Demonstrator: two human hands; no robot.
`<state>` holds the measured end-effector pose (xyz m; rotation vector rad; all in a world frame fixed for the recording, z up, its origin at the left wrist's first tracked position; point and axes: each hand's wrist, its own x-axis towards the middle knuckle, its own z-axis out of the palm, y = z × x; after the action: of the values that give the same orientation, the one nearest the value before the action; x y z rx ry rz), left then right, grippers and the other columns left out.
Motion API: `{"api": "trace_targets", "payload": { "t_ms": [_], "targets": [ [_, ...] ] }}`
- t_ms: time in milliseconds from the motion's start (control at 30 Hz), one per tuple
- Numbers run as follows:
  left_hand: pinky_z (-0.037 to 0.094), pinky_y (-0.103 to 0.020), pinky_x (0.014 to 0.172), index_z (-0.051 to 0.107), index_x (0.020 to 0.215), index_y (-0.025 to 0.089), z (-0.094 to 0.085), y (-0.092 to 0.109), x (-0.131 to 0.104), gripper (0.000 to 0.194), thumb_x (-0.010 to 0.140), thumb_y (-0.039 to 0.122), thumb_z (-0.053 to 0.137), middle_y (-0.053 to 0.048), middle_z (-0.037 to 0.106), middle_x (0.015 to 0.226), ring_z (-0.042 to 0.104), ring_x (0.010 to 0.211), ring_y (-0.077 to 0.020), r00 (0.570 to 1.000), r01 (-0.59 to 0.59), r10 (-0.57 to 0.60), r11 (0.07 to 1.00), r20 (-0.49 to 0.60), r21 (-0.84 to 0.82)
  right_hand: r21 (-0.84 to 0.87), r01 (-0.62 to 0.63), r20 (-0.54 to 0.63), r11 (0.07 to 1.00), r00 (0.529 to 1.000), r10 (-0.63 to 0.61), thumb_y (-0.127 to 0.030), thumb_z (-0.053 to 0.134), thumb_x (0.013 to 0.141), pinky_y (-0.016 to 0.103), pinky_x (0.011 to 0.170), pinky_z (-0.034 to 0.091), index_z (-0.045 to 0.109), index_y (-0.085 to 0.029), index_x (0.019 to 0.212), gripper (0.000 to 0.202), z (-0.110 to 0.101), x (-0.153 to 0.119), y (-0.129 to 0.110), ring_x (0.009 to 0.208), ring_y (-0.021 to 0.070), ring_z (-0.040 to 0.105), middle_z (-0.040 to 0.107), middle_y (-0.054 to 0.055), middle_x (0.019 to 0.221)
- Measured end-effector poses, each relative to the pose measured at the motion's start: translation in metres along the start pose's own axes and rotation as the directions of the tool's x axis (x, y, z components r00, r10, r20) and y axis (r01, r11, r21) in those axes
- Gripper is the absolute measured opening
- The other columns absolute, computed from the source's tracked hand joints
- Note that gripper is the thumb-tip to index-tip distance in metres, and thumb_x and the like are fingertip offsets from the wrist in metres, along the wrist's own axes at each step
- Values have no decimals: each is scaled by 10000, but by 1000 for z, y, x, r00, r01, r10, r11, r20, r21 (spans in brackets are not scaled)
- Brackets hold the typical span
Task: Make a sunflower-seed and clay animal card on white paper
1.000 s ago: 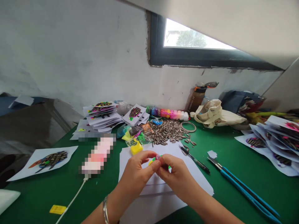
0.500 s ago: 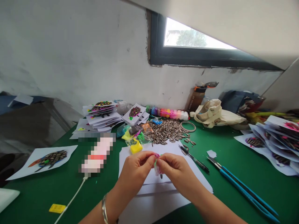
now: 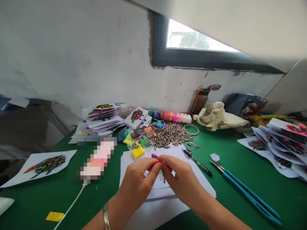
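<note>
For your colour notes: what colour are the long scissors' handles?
Blue; the scissors show in the head view.

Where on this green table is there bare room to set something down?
Bare green lies between the white charging cable and the paper stack, and between the black tweezers and blue scissors. Crowded: around the sunflower seeds and card piles.

A rough, stained white plaster wall (image 3: 83, 54) fills the far side of the scene, and a dark-framed horizontal window (image 3: 203, 52) set into it on the right lets in pale daylight and shows a green tree outside. A sloping white ceiling panel (image 3: 240, 22) cuts down across the upper right corner above the window. Near the viewer stretches a green-topped table (image 3: 240, 179), and a dark grey surface (image 3: 24, 127) sits at the far left beside it.
</note>
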<state>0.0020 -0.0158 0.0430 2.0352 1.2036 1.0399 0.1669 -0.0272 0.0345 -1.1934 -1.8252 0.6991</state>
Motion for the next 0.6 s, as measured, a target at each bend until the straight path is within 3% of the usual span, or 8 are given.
{"api": "trace_targets", "payload": {
  "t_ms": [67,133,200,267,367,467,600],
  "targets": [
    [508,-294,859,722,1017,229,-3,-1,1,203,891,318,591,-47,739,1034,668,967,-207,998,-3,2,1000,-60,-8,166,-79,10,983,997,79,-230,507,914,249,609,410,635,-198,887,135,-2,1,-1,659,127,502,609,5,754],
    [494,-347,928,715,1093,228,-6,-2,3,280,858,354,630,-77,695,1185,634,1077,-249,997,28,-31,999,-64,-43,381,-168,88,909,985,146,-247,571,881,242,592,421,642,-197,912,92,-5,2,0,644,118,505,601,-4,751],
    [543,-341,803,703,1136,224,-10,-1,6,343,851,401,635,-92,705,1144,676,938,-242,991,122,-112,981,71,-154,541,-222,165,811,974,157,-254,620,851,237,591,437,650,-199,944,112,-7,3,1,645,113,523,608,-8,759],
    [530,-283,594,696,1140,195,-12,0,8,364,870,423,608,-66,732,858,658,649,-176,948,259,-184,920,261,-293,590,-223,169,776,974,152,-257,637,841,236,601,447,654,-203,967,138,-9,3,3,661,114,540,618,-7,773],
    [445,-227,480,705,1029,141,-13,3,10,321,865,401,612,11,607,556,550,466,-116,895,400,-246,811,373,-426,449,-149,89,881,988,122,-222,609,858,237,620,451,657,-211,980,131,-11,3,4,693,119,555,626,-2,791],
    [402,-209,448,696,905,125,-12,4,10,279,831,389,644,18,574,517,525,448,-106,872,466,-303,754,385,-463,181,22,67,983,997,-34,-158,589,866,249,677,461,678,-219,983,159,-15,3,3,748,131,583,651,9,827],
    [388,-209,438,686,870,128,-11,4,10,288,829,410,644,11,579,499,511,436,-106,849,505,-325,729,417,-461,30,190,75,981,979,-191,-158,617,871,245,702,469,680,-227,1039,193,-19,3,5,787,137,602,652,24,879]
  ]
}}
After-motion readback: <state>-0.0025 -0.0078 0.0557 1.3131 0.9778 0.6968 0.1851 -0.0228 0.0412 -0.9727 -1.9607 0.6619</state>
